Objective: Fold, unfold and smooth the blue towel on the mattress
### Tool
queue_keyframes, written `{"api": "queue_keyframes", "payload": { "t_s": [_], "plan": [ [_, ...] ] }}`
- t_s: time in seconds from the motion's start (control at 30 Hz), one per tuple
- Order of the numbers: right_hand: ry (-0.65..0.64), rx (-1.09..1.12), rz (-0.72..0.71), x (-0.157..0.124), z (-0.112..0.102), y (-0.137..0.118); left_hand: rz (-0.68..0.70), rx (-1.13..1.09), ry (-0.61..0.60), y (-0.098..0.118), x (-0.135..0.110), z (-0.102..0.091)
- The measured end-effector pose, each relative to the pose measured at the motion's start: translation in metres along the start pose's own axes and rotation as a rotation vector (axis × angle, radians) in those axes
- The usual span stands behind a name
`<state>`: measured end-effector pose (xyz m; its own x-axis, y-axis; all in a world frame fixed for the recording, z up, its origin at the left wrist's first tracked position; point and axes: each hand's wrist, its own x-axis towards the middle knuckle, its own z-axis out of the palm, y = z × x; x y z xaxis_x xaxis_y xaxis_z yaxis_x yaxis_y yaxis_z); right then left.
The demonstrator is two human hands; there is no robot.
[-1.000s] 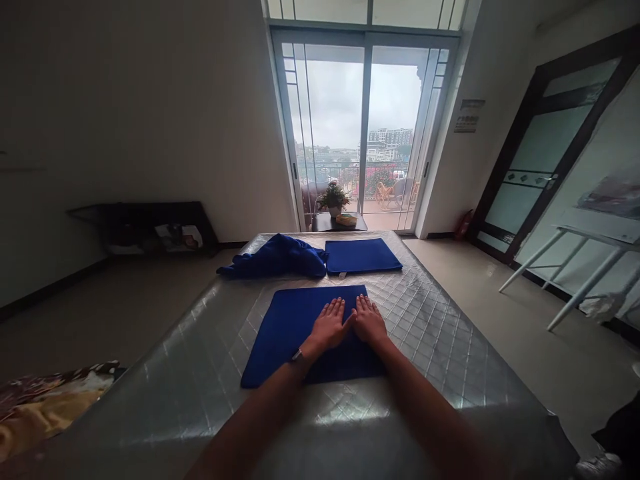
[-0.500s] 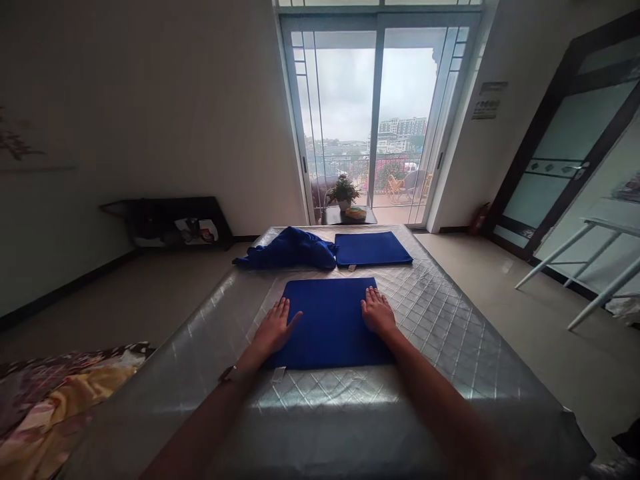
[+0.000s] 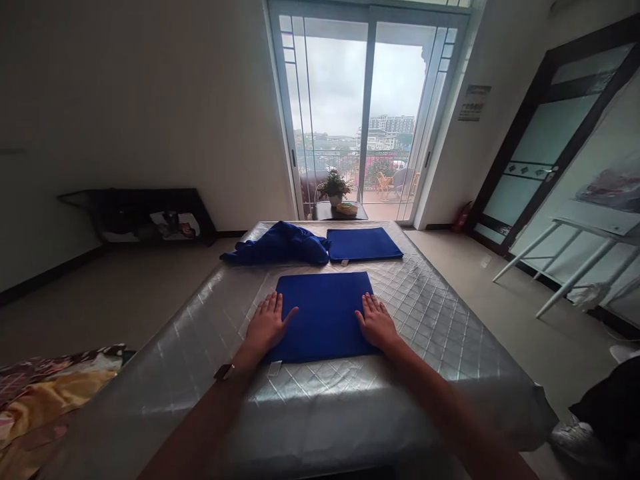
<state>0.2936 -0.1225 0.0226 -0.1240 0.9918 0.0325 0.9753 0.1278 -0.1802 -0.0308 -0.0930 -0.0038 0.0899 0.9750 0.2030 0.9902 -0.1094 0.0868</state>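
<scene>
Mattress (image 3: 425, 347) wrapped in quilted plastic is seen bearing a folded blue towel (image 3: 323, 313) near its front edge, pressed flat at its sides by the open left hand (image 3: 266, 325) and open right hand (image 3: 376, 323), so smoothing is judged in hand, with a further fold or a lift onto the folded towel behind (image 3: 363, 243) called for next

Head view — forward and down, near the mattress (image 3: 425, 320).

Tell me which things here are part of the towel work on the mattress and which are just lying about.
In hand:
- flat blue towel, left hand and right hand pressed flat on its side edges
- folded blue towel
- crumpled blue towel
- mattress

Lying about:
- potted plant
- patterned blanket
- white rack
</scene>
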Motion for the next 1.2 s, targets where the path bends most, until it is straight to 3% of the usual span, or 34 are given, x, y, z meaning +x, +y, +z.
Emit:
{"api": "queue_keyframes", "payload": {
  "t_s": [0.1, 0.2, 0.43, 0.53, 0.6, 0.67, 0.87, 0.97, 1.07, 1.2],
  "plan": [
    [-0.010, 0.020, 0.012, 0.000, 0.006, 0.003, 0.044, 0.047, 0.080, 0.008, -0.003, -0.012],
    [-0.013, 0.032, 0.012, 0.002, 0.009, 0.004, 0.105, 0.026, 0.054, 0.032, -0.003, -0.017],
    [0.009, 0.008, -0.008, 0.001, 0.012, 0.007, 0.446, -0.189, -0.079, 0.157, 0.002, -0.001],
    [0.010, -0.010, -0.043, -0.001, 0.012, 0.010, 0.485, -0.221, -0.100, 0.186, 0.002, 0.005],
    [0.015, -0.008, -0.040, -0.001, 0.012, 0.009, 0.466, -0.213, -0.129, 0.180, 0.001, 0.005],
    [0.016, -0.001, -0.019, -0.001, 0.011, 0.008, 0.423, -0.192, -0.151, 0.158, -0.002, 0.004],
    [0.002, 0.003, 0.002, 0.000, 0.009, 0.004, 0.160, -0.097, -0.195, 0.046, -0.027, 0.003],
    [-0.001, -0.008, 0.005, -0.001, 0.007, 0.002, 0.114, -0.055, -0.167, 0.007, -0.046, 0.004],
    [0.021, -0.027, 0.011, -0.004, 0.000, -0.002, 0.139, -0.056, -0.137, -0.004, -0.058, 0.002],
    [0.044, -0.066, -0.006, -0.020, -0.011, -0.006, 0.148, -0.045, -0.134, 0.003, -0.062, -0.004]
  ]
}}
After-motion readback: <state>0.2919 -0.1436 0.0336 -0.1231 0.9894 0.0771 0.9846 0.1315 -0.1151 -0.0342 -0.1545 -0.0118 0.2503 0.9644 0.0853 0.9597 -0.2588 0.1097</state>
